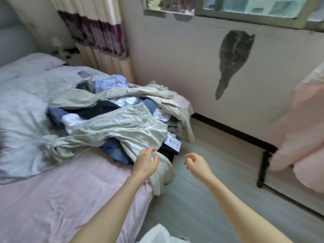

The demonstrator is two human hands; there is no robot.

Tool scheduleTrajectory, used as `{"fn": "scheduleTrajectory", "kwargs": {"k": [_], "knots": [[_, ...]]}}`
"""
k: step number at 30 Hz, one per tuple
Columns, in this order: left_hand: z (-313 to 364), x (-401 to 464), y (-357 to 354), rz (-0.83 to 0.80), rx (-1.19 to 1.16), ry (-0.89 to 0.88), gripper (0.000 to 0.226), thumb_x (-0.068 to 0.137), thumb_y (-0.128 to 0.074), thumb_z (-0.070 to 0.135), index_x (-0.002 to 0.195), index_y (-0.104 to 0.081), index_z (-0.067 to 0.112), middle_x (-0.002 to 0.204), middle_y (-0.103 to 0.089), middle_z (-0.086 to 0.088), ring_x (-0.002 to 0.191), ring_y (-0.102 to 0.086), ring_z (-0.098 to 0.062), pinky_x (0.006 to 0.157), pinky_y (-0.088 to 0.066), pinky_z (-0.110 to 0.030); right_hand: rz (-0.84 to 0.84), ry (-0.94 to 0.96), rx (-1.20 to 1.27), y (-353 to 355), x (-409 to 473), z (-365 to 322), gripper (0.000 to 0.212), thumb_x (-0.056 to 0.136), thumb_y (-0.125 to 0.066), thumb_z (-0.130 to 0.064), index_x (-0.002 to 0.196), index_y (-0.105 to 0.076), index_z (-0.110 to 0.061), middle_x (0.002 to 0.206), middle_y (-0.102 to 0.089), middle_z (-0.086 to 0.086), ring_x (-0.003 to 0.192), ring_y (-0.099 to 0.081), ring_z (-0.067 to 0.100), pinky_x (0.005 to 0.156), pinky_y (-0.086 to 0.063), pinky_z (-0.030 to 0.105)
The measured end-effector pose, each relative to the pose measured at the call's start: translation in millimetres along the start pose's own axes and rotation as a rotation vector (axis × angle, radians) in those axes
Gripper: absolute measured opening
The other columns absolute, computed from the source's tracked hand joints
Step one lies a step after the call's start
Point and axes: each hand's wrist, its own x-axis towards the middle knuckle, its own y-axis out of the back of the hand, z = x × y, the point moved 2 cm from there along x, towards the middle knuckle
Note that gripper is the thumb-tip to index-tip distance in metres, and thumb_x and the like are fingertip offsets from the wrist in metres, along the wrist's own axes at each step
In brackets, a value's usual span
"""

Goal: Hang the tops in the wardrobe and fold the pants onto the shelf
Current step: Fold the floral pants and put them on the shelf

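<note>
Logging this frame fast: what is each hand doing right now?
Left hand: open, fingers loosely curled over the pale green garment, no clear grip.
Right hand: open, holding nothing, above the floor.

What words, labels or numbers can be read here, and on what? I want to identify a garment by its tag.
No text reads clearly.
White tag on a dark garment at the edge of the clothes pile: printed, but too blurred to read.
Dark patch on the wall: a mark, not writing.
</note>
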Motion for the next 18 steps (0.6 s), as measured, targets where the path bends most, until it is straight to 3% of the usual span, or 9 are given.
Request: {"fn": "scheduleTrajectory", "kwargs": {"k": [3,4,7,9,11,14,18], "knots": [[-21,30,22,0.074,0.024,0.104,0.039,0.092,-0.051,0.02,0.129,-0.049,0.01,0.131,-0.049,-0.011,0.125,-0.042,-0.023,0.101,-0.03,-0.028,-0.124,0.032,-0.063,-22,60,-23,0.037,0.09,-0.037,-0.009,0.123,-0.055,-0.011,0.115,-0.063,0.01,0.098,-0.059,0.024,0.078,-0.045,0.026],[-28,40,28,0.076,0.033,0.13,0.04,0.092,-0.051,0.021,0.131,-0.047,0.011,0.133,-0.046,-0.011,0.127,-0.04,-0.023,0.102,-0.03,-0.029,-0.147,0.028,-0.065,-28,75,-29,0.038,0.09,-0.037,-0.01,0.124,-0.053,-0.011,0.117,-0.063,0.011,0.096,-0.059,0.024,0.08,-0.044,0.027],[-49,86,40,0.061,0.098,0.168,0.043,0.092,-0.051,0.023,0.133,-0.045,0.011,0.135,-0.043,-0.011,0.127,-0.038,-0.025,0.104,-0.029,-0.031,-0.204,0.004,-0.071,-53,126,-37,0.038,0.09,-0.038,-0.012,0.126,-0.051,-0.013,0.102,-0.064,0.007,0.075,-0.056,0.017,0.062,-0.043,0.02],[-62,124,45,0.044,0.157,0.188,0.045,0.092,-0.05,0.026,0.135,-0.043,0.013,0.138,-0.04,-0.01,0.128,-0.037,-0.027,0.106,-0.03,-0.034,-0.21,-0.012,-0.079,-67,158,-37,0.037,0.091,-0.039,-0.014,0.126,-0.05,-0.015,0.093,-0.061,0.003,0.068,-0.052,0.01,0.047,-0.035,0.006],[-78,176,49,0.026,0.218,0.202,0.049,0.093,-0.048,0.029,0.138,-0.038,0.015,0.142,-0.036,-0.008,0.13,-0.035,-0.028,0.107,-0.031,-0.038,-0.195,-0.034,-0.054,-83,200,-36,0.037,0.091,-0.038,-0.013,0.126,-0.05,-0.014,0.086,-0.057,0.0,0.063,-0.048,0.004,0.046,-0.035,0.004],[-104,266,45,-0.013,0.281,0.198,0.056,0.092,-0.047,0.029,0.144,-0.029,0.017,0.147,-0.03,-0.008,0.135,-0.027,-0.028,0.109,-0.028,-0.04,-0.14,-0.096,-0.014,-103,277,-33,0.036,0.094,-0.038,-0.014,0.129,-0.047,-0.011,0.097,-0.058,0.002,0.073,-0.05,0.009,0.06,-0.034,0.013],[-137,359,31,-0.082,0.404,0.188,0.07,0.092,-0.048,0.034,0.149,-0.01,0.019,0.155,-0.012,-0.006,0.141,-0.014,-0.028,0.11,-0.025,-0.046,-0.13,-0.218,0.02,-130,358,-17,0.046,0.096,-0.038,-0.017,0.141,-0.032,-0.01,0.138,-0.044,0.011,0.119,-0.047,0.023,0.094,-0.038,0.03]]}}
